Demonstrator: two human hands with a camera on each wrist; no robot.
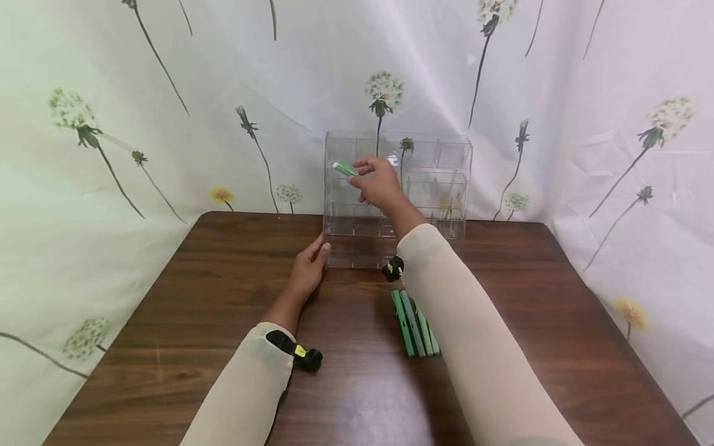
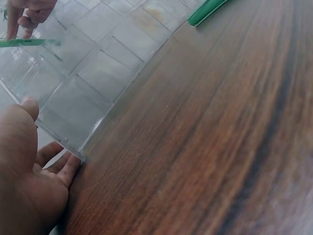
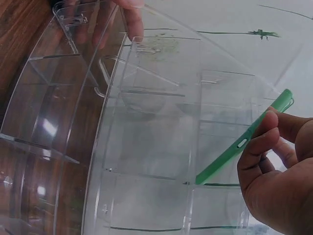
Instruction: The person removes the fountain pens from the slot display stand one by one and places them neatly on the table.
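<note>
A clear acrylic organizer (image 1: 449, 179) with several tiers of compartments stands at the back of the table. My left hand (image 1: 308, 266) grips its lower left side, thumb (image 2: 30, 108) at the front edge and fingers (image 2: 61, 164) behind. Between thumb and fingertips, my right hand (image 1: 382, 183) pinches a green pen (image 3: 222, 160) by one end, in front of the upper left compartments. The pen slants, and its far tip overlaps a divider in the right wrist view. Several green and grey-green pens (image 1: 411, 325) lie side by side under the right forearm, which partly hides them.
The brown wood-grain table (image 1: 234, 297) reaches back to a white curtain (image 1: 312, 80) printed with dandelions, which hangs behind and along both sides. Black wrist cameras sit on both sleeves, the left camera (image 1: 307, 358) low over the table.
</note>
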